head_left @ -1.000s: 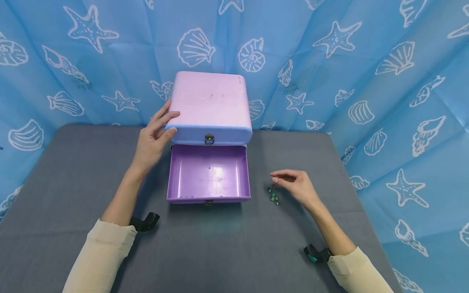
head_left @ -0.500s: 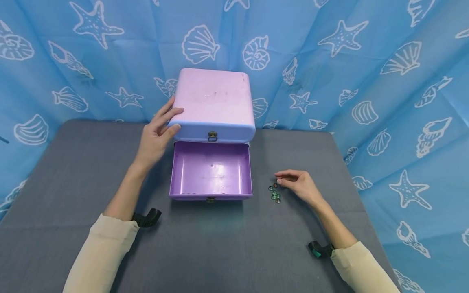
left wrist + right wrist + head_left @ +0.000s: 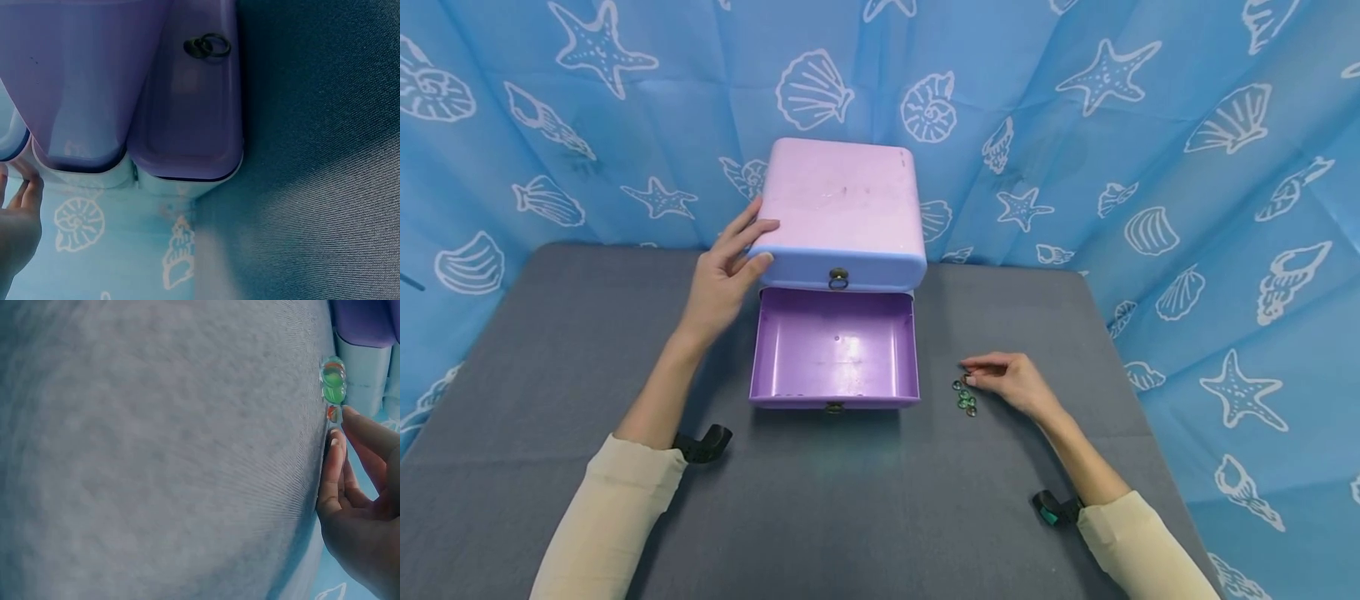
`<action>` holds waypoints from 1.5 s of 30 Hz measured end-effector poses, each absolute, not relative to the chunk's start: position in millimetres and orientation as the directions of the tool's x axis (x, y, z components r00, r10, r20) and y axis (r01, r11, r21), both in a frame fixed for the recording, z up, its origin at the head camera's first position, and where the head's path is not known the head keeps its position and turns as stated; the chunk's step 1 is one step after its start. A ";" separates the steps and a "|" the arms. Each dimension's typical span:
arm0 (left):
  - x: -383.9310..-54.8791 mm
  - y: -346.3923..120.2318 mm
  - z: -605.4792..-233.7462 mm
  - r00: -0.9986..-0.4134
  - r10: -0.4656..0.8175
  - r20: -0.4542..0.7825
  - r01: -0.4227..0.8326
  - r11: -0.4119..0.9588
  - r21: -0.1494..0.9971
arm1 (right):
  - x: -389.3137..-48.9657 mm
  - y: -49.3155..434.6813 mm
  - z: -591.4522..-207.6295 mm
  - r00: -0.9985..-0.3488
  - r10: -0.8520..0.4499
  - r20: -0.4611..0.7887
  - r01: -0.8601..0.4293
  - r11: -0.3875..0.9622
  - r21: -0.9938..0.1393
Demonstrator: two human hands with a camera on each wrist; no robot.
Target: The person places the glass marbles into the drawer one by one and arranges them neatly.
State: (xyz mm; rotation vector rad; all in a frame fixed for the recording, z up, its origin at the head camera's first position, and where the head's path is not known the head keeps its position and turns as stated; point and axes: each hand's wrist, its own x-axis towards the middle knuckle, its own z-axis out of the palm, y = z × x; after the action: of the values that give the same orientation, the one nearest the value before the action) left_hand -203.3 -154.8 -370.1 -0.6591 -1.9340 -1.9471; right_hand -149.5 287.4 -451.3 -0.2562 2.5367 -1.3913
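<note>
the left hand [image 3: 718, 285] rests spread fingers on the box [image 3: 846, 193]; the right hand [image 3: 1011, 383] bends fingers at a marble [image 3: 333, 414], grip unclear.

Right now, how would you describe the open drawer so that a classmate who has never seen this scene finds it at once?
On the grey table stands a pink-topped chest, its corner touched by the person's left hand. Directly below its blue drawer is the open purple drawer. Unlike the blue one and the lower purple drawer, both shut, it is pulled out and shows its inside.
</note>
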 end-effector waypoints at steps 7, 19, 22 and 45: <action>-202.8 -154.6 -368.7 -0.844 0.087 0.530 0.530 -0.019 0.848 | -148.0 283.4 -449.7 -0.960 -0.268 -0.076 -0.110 0.615 -0.781; -202.6 -153.2 -367.5 -0.846 0.085 0.527 0.526 -0.031 0.850 | -147.0 283.4 -450.9 -0.969 -0.247 -0.030 -0.142 0.647 -0.749; -201.6 -153.4 -368.2 -0.845 0.086 0.528 0.527 -0.036 0.849 | -146.8 284.0 -451.7 -0.971 -0.237 -0.030 -0.131 0.636 -0.760; -204.0 -153.0 -370.4 -0.836 0.083 0.542 0.540 -0.042 0.840 | -149.0 276.2 -425.3 -0.976 -0.207 -0.066 -0.037 0.460 -0.887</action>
State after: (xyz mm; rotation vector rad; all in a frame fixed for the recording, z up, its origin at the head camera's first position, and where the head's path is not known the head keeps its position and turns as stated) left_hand -204.0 -153.0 -370.4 -0.6600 -1.9110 -1.9450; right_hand -149.0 276.2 -425.3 -0.2147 2.5400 -1.5367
